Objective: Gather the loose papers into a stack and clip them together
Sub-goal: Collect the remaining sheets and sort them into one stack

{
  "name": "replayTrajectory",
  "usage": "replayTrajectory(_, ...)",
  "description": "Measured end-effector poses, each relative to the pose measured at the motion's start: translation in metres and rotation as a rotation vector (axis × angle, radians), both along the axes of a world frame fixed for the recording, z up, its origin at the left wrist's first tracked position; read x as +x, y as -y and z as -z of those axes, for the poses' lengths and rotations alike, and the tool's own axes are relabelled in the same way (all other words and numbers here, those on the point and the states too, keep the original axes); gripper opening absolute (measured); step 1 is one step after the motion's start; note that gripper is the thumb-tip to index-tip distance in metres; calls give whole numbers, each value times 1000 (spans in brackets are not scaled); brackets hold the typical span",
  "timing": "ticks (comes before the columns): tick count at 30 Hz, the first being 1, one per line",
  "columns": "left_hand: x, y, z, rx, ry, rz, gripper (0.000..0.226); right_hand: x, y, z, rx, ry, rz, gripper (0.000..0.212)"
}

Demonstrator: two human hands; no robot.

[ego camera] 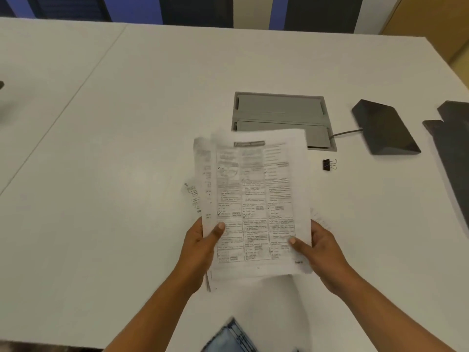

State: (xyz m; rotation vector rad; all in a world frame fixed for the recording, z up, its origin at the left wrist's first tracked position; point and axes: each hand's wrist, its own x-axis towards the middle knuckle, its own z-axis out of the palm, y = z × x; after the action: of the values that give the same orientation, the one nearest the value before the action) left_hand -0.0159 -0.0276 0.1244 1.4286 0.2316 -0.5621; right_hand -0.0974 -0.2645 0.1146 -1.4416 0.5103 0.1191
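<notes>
Several printed white papers (256, 189) are held up above the white table (127, 123), fanned unevenly, with lower sheets sticking out to the left. My left hand (203, 246) grips their lower left edge, thumb on top. My right hand (321, 250) grips the lower right edge, thumb on the front sheet. A black binder clip (329, 164) lies on the table to the right of the papers, apart from both hands.
A grey recessed cable box (279, 110) sits in the table behind the papers. A dark wedge-shaped device (384, 127) with a cable lies at right, and another dark object (454, 138) at the far right edge. Blue jeans (233, 339) show below.
</notes>
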Motion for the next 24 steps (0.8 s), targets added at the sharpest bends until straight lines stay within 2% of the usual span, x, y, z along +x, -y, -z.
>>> replayTrajectory(4, 12, -1, -3, -9, 86, 146, 30, 17, 7, -5, -37, 43, -21, 56)
replayTrajectory(10, 27, 12, -9, 55, 198, 172, 33, 40, 3, -11, -73, 108, 92, 37)
replayTrajectory(16, 21, 12, -3, 61, 289, 88, 34, 37, -6, -13, -105, 163, 72, 42)
replayTrajectory(24, 16, 8, 6, 81, 297, 19, 28, 33, -8, -8, -114, 145, 54, 33)
